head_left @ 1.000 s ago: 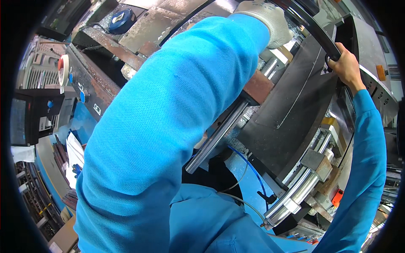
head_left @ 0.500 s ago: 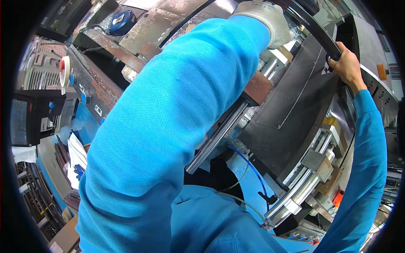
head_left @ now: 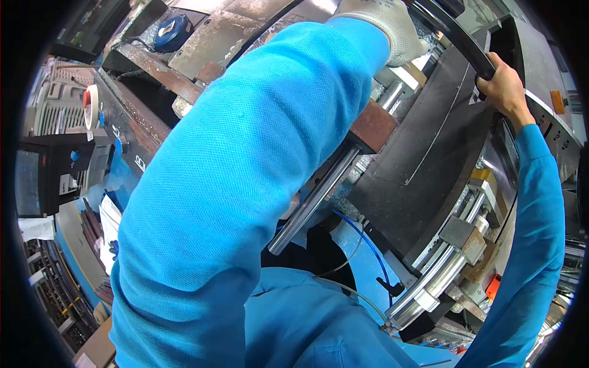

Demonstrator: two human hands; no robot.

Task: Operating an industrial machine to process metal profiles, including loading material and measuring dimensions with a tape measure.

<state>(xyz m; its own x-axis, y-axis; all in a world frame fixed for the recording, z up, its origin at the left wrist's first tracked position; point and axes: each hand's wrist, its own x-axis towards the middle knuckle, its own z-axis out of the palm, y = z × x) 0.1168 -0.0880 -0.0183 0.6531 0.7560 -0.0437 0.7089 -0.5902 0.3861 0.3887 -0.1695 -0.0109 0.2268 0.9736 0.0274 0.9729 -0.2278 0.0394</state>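
Observation:
My right hand [head_left: 508, 91], bare, is wrapped round the lower end of a dark, glossy round bar [head_left: 457, 42], which slants up and left toward the top edge. My left hand [head_left: 383, 23] wears a white knitted glove and lies beside the bar's upper part. Its fingers are mostly hidden or cut off by the view's top edge, so whether it holds anything does not show. Under the left wrist are a metal cylinder [head_left: 392, 93] and a rusty brown block [head_left: 373, 124]. My blue left sleeve covers much of the machine.
A dark sheet-metal chute [head_left: 423, 159] fills the middle right. Below it sits a clamp assembly with a steel cylinder [head_left: 423, 294]. A polished rod [head_left: 313, 202] juts toward me. At left are a control panel with blue buttons [head_left: 121, 146], a tape measure [head_left: 173, 33] and a monitor [head_left: 34, 178].
The view and my left arm have shifted slightly. My right hand stays on the bar's end, with its fingers slightly moved.

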